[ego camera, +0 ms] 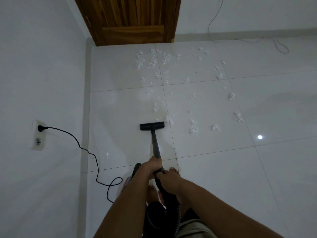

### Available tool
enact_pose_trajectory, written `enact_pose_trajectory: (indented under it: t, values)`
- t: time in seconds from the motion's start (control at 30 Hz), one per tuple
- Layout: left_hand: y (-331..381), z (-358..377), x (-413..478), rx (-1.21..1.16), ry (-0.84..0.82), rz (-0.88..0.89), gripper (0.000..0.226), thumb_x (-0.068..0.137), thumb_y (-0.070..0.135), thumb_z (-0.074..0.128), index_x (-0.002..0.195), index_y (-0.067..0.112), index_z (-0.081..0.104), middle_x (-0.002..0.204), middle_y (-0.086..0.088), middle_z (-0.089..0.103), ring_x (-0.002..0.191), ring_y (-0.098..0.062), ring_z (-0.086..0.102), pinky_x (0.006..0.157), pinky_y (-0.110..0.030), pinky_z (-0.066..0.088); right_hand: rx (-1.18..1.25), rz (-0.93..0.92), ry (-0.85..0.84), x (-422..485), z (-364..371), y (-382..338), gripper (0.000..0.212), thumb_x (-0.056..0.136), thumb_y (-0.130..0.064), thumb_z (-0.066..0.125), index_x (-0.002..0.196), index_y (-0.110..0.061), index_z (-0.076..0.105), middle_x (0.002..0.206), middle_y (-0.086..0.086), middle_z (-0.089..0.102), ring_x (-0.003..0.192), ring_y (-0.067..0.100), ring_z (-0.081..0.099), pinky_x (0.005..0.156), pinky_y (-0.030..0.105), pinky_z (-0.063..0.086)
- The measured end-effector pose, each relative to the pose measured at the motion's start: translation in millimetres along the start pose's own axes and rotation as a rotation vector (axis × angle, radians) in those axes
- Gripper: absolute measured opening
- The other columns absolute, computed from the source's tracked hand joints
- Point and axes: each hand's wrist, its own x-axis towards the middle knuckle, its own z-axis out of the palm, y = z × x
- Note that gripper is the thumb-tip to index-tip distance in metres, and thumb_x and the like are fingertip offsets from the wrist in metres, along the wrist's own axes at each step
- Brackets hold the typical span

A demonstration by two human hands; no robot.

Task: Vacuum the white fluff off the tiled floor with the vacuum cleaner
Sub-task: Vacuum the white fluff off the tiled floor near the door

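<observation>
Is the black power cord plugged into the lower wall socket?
No, the black power cord plugs into the upper socket; the lower socket is free.

Ahead of the hands, glossy smooth white floor tiles (214,152) mirror a lamp; the fluff (194,128) looks soft and fibrous, the vacuum head (152,125) matt black plastic, the door (130,19) varnished wood.
</observation>
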Motion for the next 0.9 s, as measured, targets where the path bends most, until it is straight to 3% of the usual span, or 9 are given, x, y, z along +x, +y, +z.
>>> enact_pose_trajectory:
  t: [0.07,0.13,0.23,0.33,0.4,0.43,0.63,0.8,0.9]
  values:
    - [7,1,1,0.003,0.016,-0.010,0.042,0.102,0.018,0.034,0.142,0.004,0.036,0.107,-0.013,0.053,0.081,-0.020,0.054,0.058,-0.027,0.046,-0.029,-0.008,-0.009,0,-9,-2,0.044,0.111,-0.024,0.028,0.148,-0.009,0.046,0.155,0.016,0.045,0.143,0.026,0.041,0.101,0.026,0.039]
    - [14,2,4,-0.008,0.018,-0.017,0.044,0.102,0.021,0.035,0.143,0.006,0.034,0.112,-0.014,0.054,0.084,-0.020,0.054,0.065,-0.028,0.049,-0.068,-0.035,-0.007,5,-19,-2,0.046,0.112,-0.023,0.025,0.151,-0.007,0.043,0.158,0.020,0.038,0.146,0.030,0.035,0.113,0.033,0.031]
    - [25,5,11,-0.014,0.013,-0.022,0.049,0.099,0.022,0.036,0.146,0.009,0.030,0.114,-0.014,0.055,0.091,-0.024,0.058,0.071,-0.032,0.054,-0.041,-0.013,0.001,13,-28,0,0.044,0.111,-0.025,0.026,0.148,-0.011,0.046,0.156,0.018,0.042,0.146,0.028,0.037,0.116,0.034,0.030]
    - [38,8,14,-0.006,0.007,-0.013,0.053,0.100,0.021,0.036,0.150,0.011,0.023,0.115,-0.015,0.055,0.090,-0.023,0.058,0.066,-0.030,0.053,0.030,0.001,-0.005,26,-35,7,0.040,0.108,-0.024,0.030,0.133,-0.009,0.057,0.125,0.019,0.064,0.119,0.029,0.060,0.110,0.041,0.042]
    - [46,11,15,0.001,0.007,-0.009,0.052,0.101,0.022,0.036,0.150,0.010,0.023,0.111,-0.012,0.053,0.087,-0.020,0.055,0.061,-0.027,0.049,0.094,-0.023,-0.001,31,-39,10,0.033,0.106,-0.025,0.035,0.117,-0.008,0.061,0.095,0.013,0.063,0.088,0.026,0.060,0.091,0.041,0.052]
    - [49,12,16,-0.001,0.010,-0.008,0.050,0.102,0.022,0.036,0.149,0.009,0.025,0.110,-0.011,0.052,0.086,-0.019,0.055,0.061,-0.026,0.049,0.100,-0.034,0.005,31,-42,11,0.030,0.105,-0.026,0.036,0.109,-0.009,0.060,0.091,0.011,0.061,0.083,0.025,0.059,0.086,0.039,0.052]
    - [62,21,24,0.010,0.032,-0.024,0.049,0.103,0.023,0.035,0.149,0.010,0.025,0.117,-0.011,0.049,0.083,-0.018,0.053,0.055,-0.025,0.045,0.080,-0.033,-0.007,46,-58,20,0.031,0.089,-0.046,0.034,0.092,-0.028,0.058,0.100,0.012,0.071,0.102,0.032,0.068,0.107,0.052,0.046]
    - [73,24,35,-0.017,0.031,-0.012,0.054,0.102,0.023,0.035,0.153,0.014,0.019,0.122,-0.014,0.051,0.082,-0.019,0.054,0.062,-0.028,0.050,0.283,-0.006,-0.014,40,-71,13,0.024,0.105,-0.026,0.038,0.097,-0.017,0.059,0.080,0.009,0.057,0.078,0.026,0.056,0.077,0.038,0.050]
    - [80,28,40,-0.026,0.042,-0.006,0.052,0.104,0.023,0.034,0.153,0.014,0.018,0.114,-0.015,0.052,0.076,-0.017,0.054,0.056,-0.026,0.047,0.264,-0.037,0.011,47,-78,17,0.029,0.106,-0.025,0.038,0.109,-0.009,0.061,0.085,0.013,0.058,0.079,0.026,0.055,0.084,0.045,0.053]
